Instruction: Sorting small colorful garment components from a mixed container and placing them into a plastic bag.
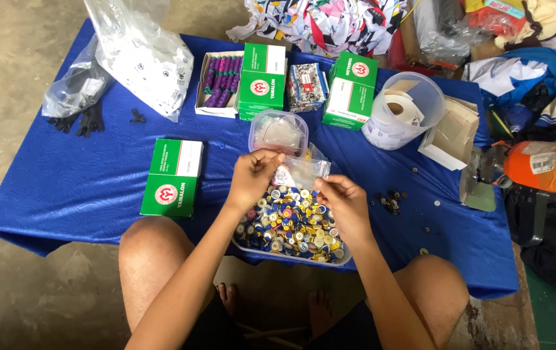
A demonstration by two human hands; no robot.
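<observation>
Head view, centre of frame: left hand (252,178) & right hand (346,201) each pinch an edge of a small clear plastic bag (300,172), held betw. them just above a clear tub of mixed coloured buttons (291,227) at the near edge of the blue-covered desk (64,181). Just behind the bag: small clear lidded container (278,131). Left of hands: green-white box (173,176) lying flat. Upper centre: open box of purple thread spools (221,83), two more green boxes (263,81). Right of centre: round clear tub w/ tape roll (402,110). Loose dark buttons (391,201) on the cloth near the right hand. Upper left: plastic bags (142,55).
</observation>
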